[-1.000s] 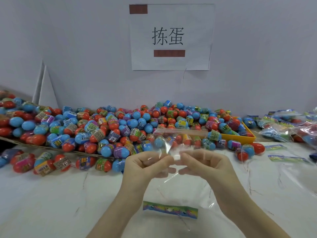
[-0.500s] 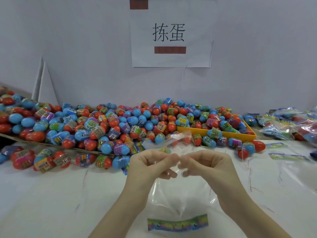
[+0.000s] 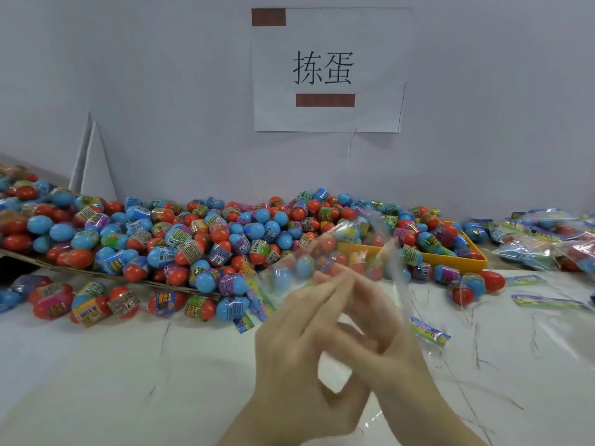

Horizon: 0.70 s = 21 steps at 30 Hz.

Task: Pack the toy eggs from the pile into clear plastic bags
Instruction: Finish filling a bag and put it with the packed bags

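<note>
A big pile of red and blue toy eggs (image 3: 193,246) lies along the wall at the back of the white table. In front of it I hold an empty clear plastic bag (image 3: 354,249) up off the table. My left hand (image 3: 289,349) and my right hand (image 3: 396,349) meet at the bag, their fingers crossing and pinching the film between them. The hands are blurred, so the exact finger hold is unclear. The eggs behind show through the raised film.
A yellow tray (image 3: 450,255) with eggs stands back right. Filled bags (image 3: 541,243) are heaped at the far right, and flat empty bags with coloured strips (image 3: 547,300) lie nearer. A cardboard sheet (image 3: 96,272) carries the pile's left part. Loose eggs (image 3: 96,304) lie before it.
The bag has swung up from hanging below my hands to standing above them. My fingers have moved closer together and now cross over each other.
</note>
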Motion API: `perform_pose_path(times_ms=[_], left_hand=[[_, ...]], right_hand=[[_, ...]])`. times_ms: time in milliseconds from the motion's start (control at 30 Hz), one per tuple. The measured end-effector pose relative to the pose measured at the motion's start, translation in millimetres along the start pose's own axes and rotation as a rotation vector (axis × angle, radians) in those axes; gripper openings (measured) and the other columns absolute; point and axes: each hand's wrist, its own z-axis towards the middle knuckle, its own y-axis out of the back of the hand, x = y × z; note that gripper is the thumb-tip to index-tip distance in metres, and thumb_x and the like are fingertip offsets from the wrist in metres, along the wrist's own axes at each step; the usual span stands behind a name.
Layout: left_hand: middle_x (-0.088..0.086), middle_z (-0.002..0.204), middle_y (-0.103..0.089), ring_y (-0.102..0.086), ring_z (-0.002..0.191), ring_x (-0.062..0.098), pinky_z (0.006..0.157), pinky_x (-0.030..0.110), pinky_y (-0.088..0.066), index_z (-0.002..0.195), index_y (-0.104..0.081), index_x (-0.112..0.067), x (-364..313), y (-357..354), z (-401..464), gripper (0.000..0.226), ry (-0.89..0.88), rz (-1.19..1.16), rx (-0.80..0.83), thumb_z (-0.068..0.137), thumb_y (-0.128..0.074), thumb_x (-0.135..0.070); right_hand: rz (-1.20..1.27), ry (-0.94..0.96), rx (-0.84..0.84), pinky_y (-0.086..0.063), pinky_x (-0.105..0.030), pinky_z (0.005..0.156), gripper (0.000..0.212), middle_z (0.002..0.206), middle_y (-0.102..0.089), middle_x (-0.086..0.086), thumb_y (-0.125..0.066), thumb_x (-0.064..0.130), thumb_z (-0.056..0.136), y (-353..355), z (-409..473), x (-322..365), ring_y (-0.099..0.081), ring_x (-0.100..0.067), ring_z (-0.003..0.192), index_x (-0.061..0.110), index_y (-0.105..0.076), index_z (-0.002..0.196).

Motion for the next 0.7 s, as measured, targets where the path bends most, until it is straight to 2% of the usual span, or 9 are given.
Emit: perform_pose_path(times_ms=[67,200,267,333,367,467,533,633,700], left_hand=[[-0.004,0.112,-0.063,-0.059,0.101,0.005,0.082,0.017,-0.046,0.124,-0.054,-0.006,-0.8,2.0,0.8,0.055,0.016,-0.119,0.056,0.072,-0.061,-0.023],[-0.011,0.115,-0.059,-0.054,0.102,-0.004,0.083,0.012,-0.043,0.112,-0.056,-0.025,11.3,3.3,5.4,0.032,0.193,-0.119,-0.163,0.081,-0.054,-0.033],[-0.015,0.116,-0.060,-0.055,0.098,-0.006,0.080,0.014,-0.044,0.104,-0.055,-0.039,19.4,5.9,17.9,0.032,0.662,-0.233,-0.127,0.075,-0.058,-0.053],[-0.006,0.105,-0.069,-0.065,0.076,0.002,0.061,0.019,-0.048,0.095,-0.063,-0.029,30.6,3.7,23.8,0.034,1.222,-0.620,0.136,0.070,-0.066,-0.053],[-0.004,0.093,-0.073,-0.068,0.068,0.007,0.052,0.020,-0.049,0.093,-0.066,-0.021,33.2,3.4,24.0,0.041,1.356,-0.784,0.276,0.065,-0.066,-0.052],[0.003,0.088,-0.074,-0.071,0.074,0.018,0.053,0.019,-0.050,0.093,-0.072,-0.011,35.8,2.2,11.0,0.045,1.248,-0.907,0.468,0.067,-0.072,-0.047],[0.004,0.082,-0.074,-0.071,0.071,0.017,0.055,0.018,-0.050,0.085,-0.075,-0.010,32.6,0.7,3.7,0.034,1.197,-0.867,0.434,0.066,-0.072,-0.039],[0.003,0.070,-0.072,-0.068,0.056,0.015,0.051,0.017,-0.049,0.075,-0.072,-0.006,33.3,-2.8,1.0,0.011,1.257,-0.835,0.322,0.076,-0.070,-0.018],[0.006,0.064,-0.070,-0.065,0.049,0.015,0.049,0.018,-0.050,0.069,-0.069,-0.004,34.4,-3.0,1.5,0.009,1.306,-0.840,0.249,0.078,-0.069,-0.004]], right_hand=[[0.154,-0.064,-0.100,-0.054,-0.022,0.077,0.048,0.100,-0.072,-0.005,-0.071,0.018,0.066,6.6,6.0,2.6,-0.067,-0.016,0.095,0.015,-0.058,0.112],[-0.064,-0.157,-0.090,-0.052,-0.020,0.055,0.027,0.079,-0.073,-0.011,-0.059,0.023,0.070,28.4,17.3,8.5,-0.067,-0.020,0.063,0.004,-0.062,0.088],[-0.115,-0.240,-0.021,-0.048,-0.019,0.045,0.026,0.074,-0.072,-0.012,-0.066,0.024,0.063,36.6,21.7,13.6,-0.064,-0.017,0.052,0.002,-0.070,0.079],[-0.160,-0.282,-0.002,-0.044,-0.017,0.040,0.025,0.070,-0.070,-0.011,-0.071,0.026,0.056,43.9,24.1,15.9,-0.060,-0.015,0.046,0.006,-0.074,0.071],[-0.194,-0.298,0.005,-0.043,-0.017,0.040,0.025,0.070,-0.070,-0.012,-0.072,0.026,0.055,46.1,24.8,15.9,-0.060,-0.014,0.046,0.007,-0.075,0.071],[-0.290,-0.352,-0.002,-0.044,-0.016,0.042,0.018,0.068,-0.070,-0.013,-0.075,0.021,0.062,44.3,24.7,9.0,-0.062,-0.014,0.048,0.004,-0.075,0.070],[-0.396,-0.391,-0.026,-0.043,-0.014,0.043,0.018,0.062,-0.070,-0.009,-0.078,0.022,0.064,40.2,25.0,3.7,-0.062,-0.011,0.048,0.005,-0.073,0.066],[-0.563,-0.346,-0.094,-0.044,-0.015,0.050,0.031,0.055,-0.067,0.000,-0.076,0.047,0.046,38.7,32.6,4.1,-0.061,-0.006,0.050,0.018,-0.068,0.051],[-0.489,-0.239,-0.240,-0.044,-0.021,0.057,0.036,0.060,-0.068,0.006,-0.067,0.054,0.049,48.3,47.2,6.4,-0.061,-0.003,0.053,0.020,-0.068,0.062]])
